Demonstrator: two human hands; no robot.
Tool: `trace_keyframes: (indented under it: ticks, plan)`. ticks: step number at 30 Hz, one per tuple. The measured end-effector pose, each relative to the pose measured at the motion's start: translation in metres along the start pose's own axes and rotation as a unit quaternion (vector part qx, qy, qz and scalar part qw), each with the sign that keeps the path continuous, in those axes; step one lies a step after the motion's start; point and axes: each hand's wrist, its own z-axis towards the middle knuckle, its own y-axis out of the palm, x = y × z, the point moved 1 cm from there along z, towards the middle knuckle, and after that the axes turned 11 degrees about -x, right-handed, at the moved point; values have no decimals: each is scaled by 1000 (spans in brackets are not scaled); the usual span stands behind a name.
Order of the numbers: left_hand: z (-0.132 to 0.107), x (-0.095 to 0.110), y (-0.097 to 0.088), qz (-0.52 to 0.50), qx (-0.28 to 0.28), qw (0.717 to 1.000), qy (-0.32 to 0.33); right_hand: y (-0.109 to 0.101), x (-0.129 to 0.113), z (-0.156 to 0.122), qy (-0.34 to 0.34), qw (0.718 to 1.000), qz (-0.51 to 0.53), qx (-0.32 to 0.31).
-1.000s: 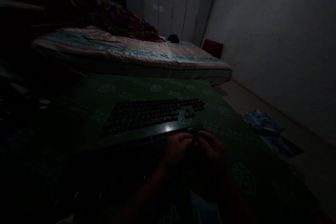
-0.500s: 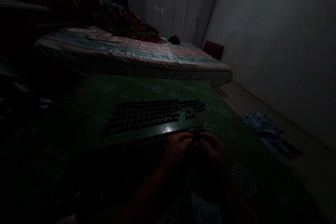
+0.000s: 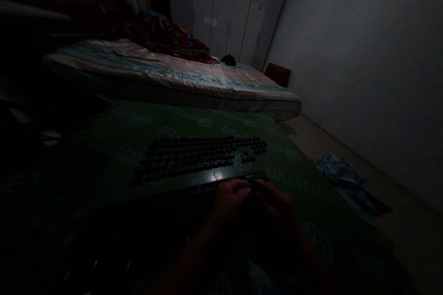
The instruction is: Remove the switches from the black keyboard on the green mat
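Black keyboard (image 3: 197, 200) and keycaps (image 3: 188, 151); green, globe-patterned worktop (image 3: 282, 173); at twelve o'clock, a bed (image 3: 207, 73) striped pink and bluish.

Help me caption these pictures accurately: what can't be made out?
Head view:
Between the left hand and right hand: anything held, hidden by fingers and darkness.
Black keys: lettering, too small and dark.
Black keyboard: near side, lost in shadow.
Pale blue item: cut off by bottom edge.
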Motion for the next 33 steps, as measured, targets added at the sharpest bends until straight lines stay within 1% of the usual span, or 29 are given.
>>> trace_keyframes:
  ticks: [3,5,8,11,15,18,21,23,25,27,28,31,33]
  plan:
    - [2,-2,-1,18,-3,1000,-3,-7,-4,3,2,995,-56,-87]
    - [2,-3,-1,34,-9,999,-4,-12,-3,6,-3,992,-80,-102]
    - [1,-1,-1,50,-25,998,1,-21,-1,10,-31,987,-107,-114]
    - [0,2,0,44,-37,998,-6,-27,-1,14,-43,977,-136,-156]
    - [-2,1,1,8,-59,998,-24,-32,2,17,-39,964,-155,-211]
    - [-2,1,2,-8,-72,997,-29,-33,8,17,-45,953,-188,-233]
    - [-3,0,2,-3,-75,997,-26,-38,11,19,-66,942,-214,-249]
    - [-2,-1,3,23,-65,998,-8,-46,12,26,-77,941,-226,-238]
    - [-2,-5,3,81,-44,995,27,-56,17,39,-82,943,-241,-213]
    - [-3,-9,3,175,-18,982,72,-65,28,59,-76,943,-267,-182]
    - [-4,-11,3,227,-4,969,98,-69,35,69,-64,943,-276,-176]
    - [-6,-17,5,354,25,916,186,-73,63,101,-56,944,-290,-150]
    - [-7,-21,7,400,28,883,243,-71,82,117,-41,938,-308,-153]
